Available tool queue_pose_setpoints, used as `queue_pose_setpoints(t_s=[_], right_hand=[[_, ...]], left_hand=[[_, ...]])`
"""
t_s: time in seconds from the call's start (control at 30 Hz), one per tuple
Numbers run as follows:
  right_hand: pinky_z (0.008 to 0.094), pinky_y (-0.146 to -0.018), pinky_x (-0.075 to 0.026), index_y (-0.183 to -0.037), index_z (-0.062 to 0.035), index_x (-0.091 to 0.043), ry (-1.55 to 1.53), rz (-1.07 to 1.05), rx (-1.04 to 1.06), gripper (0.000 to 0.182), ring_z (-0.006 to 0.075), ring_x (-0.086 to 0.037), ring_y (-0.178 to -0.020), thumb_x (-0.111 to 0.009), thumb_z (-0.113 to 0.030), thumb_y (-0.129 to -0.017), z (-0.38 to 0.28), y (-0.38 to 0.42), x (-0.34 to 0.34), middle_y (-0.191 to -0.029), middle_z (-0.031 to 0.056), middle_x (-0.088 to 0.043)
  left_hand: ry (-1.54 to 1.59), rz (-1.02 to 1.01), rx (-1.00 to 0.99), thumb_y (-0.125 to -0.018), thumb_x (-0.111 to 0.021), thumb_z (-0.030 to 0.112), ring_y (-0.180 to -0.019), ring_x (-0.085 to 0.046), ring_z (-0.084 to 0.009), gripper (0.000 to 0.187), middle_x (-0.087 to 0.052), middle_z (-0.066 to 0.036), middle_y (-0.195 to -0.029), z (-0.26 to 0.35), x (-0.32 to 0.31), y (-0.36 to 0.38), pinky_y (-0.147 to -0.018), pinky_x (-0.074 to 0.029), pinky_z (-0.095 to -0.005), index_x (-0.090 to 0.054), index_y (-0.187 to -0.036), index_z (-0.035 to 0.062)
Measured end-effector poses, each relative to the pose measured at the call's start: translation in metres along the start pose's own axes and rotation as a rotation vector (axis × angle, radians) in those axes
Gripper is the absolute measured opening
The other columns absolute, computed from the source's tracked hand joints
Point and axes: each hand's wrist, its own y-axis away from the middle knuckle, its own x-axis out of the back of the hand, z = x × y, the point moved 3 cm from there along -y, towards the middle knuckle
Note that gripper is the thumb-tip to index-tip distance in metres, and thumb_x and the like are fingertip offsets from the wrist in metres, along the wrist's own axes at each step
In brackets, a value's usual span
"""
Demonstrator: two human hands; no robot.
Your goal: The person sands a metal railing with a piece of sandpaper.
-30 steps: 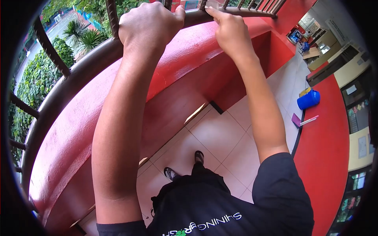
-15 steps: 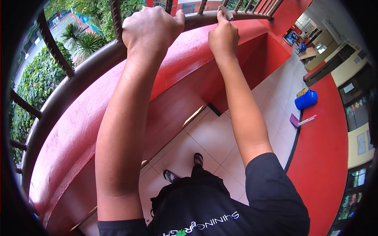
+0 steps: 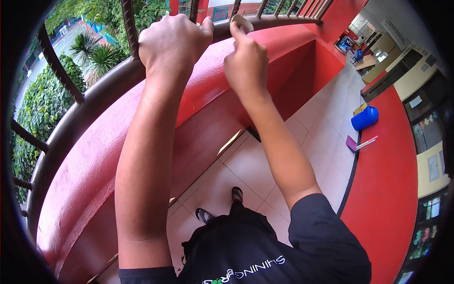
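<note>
My left hand (image 3: 172, 43) is closed round the dark metal railing (image 3: 111, 85) at the top left, with its thumb pointing up. To its right, my right hand (image 3: 247, 61) pinches a small, pale, flat piece (image 3: 242, 23) against the top of the rail, beside an upright twisted bar. What the piece is made of cannot be made out. Below the rail runs a glossy red ledge (image 3: 94, 146).
Plants (image 3: 42, 104) grow beyond the bars at the left. A tiled floor (image 3: 236, 161) lies below, with my feet on it. At the right are a blue container (image 3: 365, 118), a purple dustpan (image 3: 351, 143) and a red wall base (image 3: 383, 189).
My right hand has moved left along the rail with the pale piece, closer to my left hand. The view has shifted slightly, and my left hand still grips the rail.
</note>
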Motion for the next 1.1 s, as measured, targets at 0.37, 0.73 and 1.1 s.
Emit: queue_pose_setpoints(t_s=[0.37,0.73,1.1], right_hand=[[0.0539,-0.095,-0.054,-0.132,0.0099,-0.058,-0.081,0.066,-0.228,0.049,0.0496,-0.069,-0.101,-0.051,0.006,-0.084,0.032,-0.031,-0.004,-0.100,0.0360,-0.070],[0.0538,-0.093,-0.055,-0.112,0.0072,-0.064,-0.227,0.027,-0.505,0.031,0.0488,-0.069,-0.101,-0.057,0.004,-0.083,0.080,-0.056,-0.014,-0.099,0.0344,-0.070],[0.0533,-0.094,-0.056,-0.114,0.0060,-0.068,-0.144,0.005,-0.420,0.029,0.0483,-0.070,-0.102,-0.057,-0.002,-0.088,0.074,-0.061,-0.004,-0.102,0.0327,-0.071]], left_hand=[[-0.018,-0.015,0.022,-0.093,-0.051,0.067,-0.093,-0.074,-0.0406,0.069,-0.076,-0.022,-0.093,0.002,0.002,0.002,-0.082,-0.059,-0.0490,-0.080,-0.096,0.0049],[-0.061,-0.056,0.033,-0.095,-0.049,0.068,-0.096,-0.073,-0.0427,0.072,-0.075,-0.023,-0.096,0.004,0.003,0.000,-0.084,-0.058,-0.0509,-0.079,-0.097,0.0034],[-0.082,-0.037,0.057,-0.094,-0.048,0.069,-0.096,-0.073,-0.0427,0.072,-0.075,-0.024,-0.093,0.007,0.003,0.003,-0.085,-0.058,-0.0506,-0.079,-0.098,0.0036]])
